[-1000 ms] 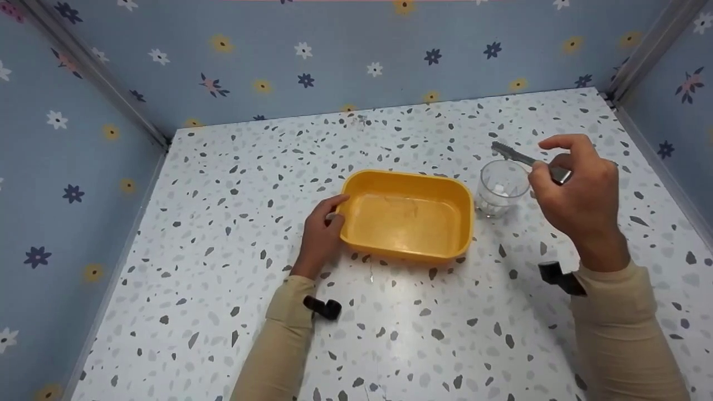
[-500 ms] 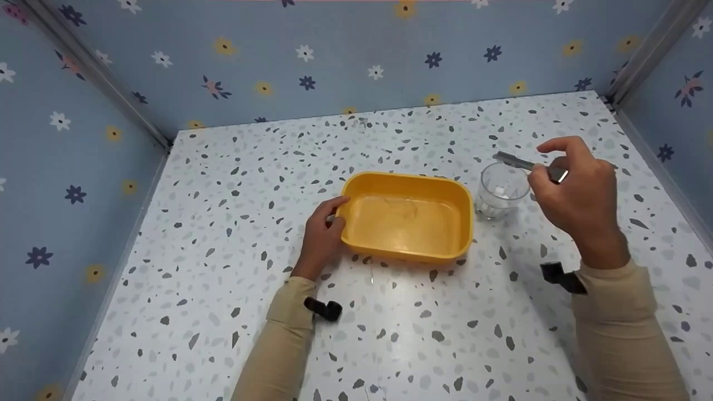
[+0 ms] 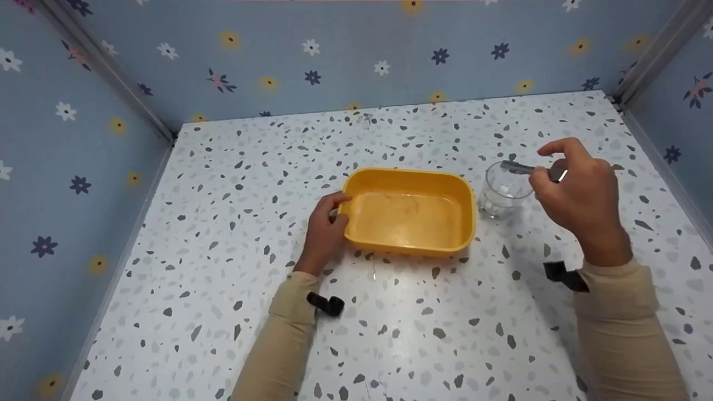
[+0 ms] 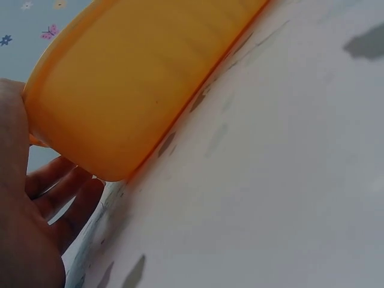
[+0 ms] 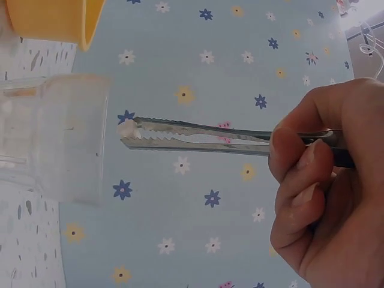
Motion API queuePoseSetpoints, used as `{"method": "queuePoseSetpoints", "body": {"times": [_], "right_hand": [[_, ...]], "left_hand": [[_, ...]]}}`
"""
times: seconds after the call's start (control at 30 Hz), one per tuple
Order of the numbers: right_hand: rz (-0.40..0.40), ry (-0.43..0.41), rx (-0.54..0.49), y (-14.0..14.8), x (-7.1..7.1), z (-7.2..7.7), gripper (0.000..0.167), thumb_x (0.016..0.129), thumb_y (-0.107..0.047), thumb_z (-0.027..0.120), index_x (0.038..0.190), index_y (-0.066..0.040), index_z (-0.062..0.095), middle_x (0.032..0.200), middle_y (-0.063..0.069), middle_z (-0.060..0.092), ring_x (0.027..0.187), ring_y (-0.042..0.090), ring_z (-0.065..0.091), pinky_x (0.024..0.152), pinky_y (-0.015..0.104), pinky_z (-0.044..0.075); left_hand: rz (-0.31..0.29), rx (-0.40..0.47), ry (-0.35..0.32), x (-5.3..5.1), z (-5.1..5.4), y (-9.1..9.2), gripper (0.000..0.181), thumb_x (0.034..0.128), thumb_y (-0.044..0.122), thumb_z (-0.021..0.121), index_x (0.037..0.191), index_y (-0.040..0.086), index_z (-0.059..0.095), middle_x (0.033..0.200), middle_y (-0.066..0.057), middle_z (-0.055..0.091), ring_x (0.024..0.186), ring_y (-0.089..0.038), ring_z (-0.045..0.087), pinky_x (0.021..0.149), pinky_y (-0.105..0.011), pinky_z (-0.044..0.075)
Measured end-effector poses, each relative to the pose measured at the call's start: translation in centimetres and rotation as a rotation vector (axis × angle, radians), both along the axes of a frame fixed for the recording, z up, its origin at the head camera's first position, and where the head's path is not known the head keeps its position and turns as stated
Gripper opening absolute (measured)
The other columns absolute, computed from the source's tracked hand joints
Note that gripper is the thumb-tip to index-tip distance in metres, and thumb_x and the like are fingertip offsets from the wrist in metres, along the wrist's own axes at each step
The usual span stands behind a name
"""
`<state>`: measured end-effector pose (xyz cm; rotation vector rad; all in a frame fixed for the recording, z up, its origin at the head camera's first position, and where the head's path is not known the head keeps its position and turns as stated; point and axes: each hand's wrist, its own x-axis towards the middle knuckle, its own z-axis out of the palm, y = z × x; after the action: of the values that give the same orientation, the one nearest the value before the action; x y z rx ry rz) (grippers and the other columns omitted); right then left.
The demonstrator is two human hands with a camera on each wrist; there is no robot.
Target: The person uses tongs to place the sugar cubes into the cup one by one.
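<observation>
My right hand grips metal tongs with serrated tips. Between those tips sits a small white lump. In the head view the tongs reach over the mouth of a clear drinking glass, which stands upright with several white pieces low inside it. In the right wrist view the lump is just outside the glass rim. My left hand holds the left end of a yellow plastic tub by its rim. The left wrist view shows its other fingers below the tub's corner.
The tub stands left of the glass on a white speckled table. No pieces show inside it. A blue flowered panel rises behind the table, with similar panels at both sides.
The tongs' tips have come down and toward me, from beyond the glass to over its mouth. My left hand keeps its hold on the tub. The head view has shifted slightly.
</observation>
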<state>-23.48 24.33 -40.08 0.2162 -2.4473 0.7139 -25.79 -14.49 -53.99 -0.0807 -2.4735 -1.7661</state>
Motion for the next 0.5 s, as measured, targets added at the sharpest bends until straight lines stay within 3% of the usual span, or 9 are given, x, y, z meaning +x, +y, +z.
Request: {"method": "queuePoseSetpoints", "body": {"times": [0.2,0.5], "right_hand": [[0.020,-0.031,0.022,0.0,-1.0,-0.7,0.029,0.079,-0.003,0.055,0.106,-0.002,0.066,0.061,0.010,0.061,0.041,0.019,0.034,0.043,0.035,0.024],[0.016,-0.094,0.023,-0.1,-1.1,-1.4,0.028,0.082,-0.005,0.055,0.108,-0.002,0.066,0.063,0.013,0.061,0.042,0.023,0.037,0.043,0.037,0.027]], "left_hand": [[0.029,0.011,-0.002,-0.1,-0.1,0.0,0.033,0.0911,0.010,0.051,0.122,0.017,0.061,0.139,0.002,0.053,0.113,-0.018,0.055,0.094,-0.036,0.050],[0.011,0.009,-0.016,-0.2,0.0,0.1,0.035,0.0920,0.012,0.050,0.124,0.018,0.060,0.139,0.002,0.052,0.113,-0.018,0.055,0.095,-0.036,0.049]]}}
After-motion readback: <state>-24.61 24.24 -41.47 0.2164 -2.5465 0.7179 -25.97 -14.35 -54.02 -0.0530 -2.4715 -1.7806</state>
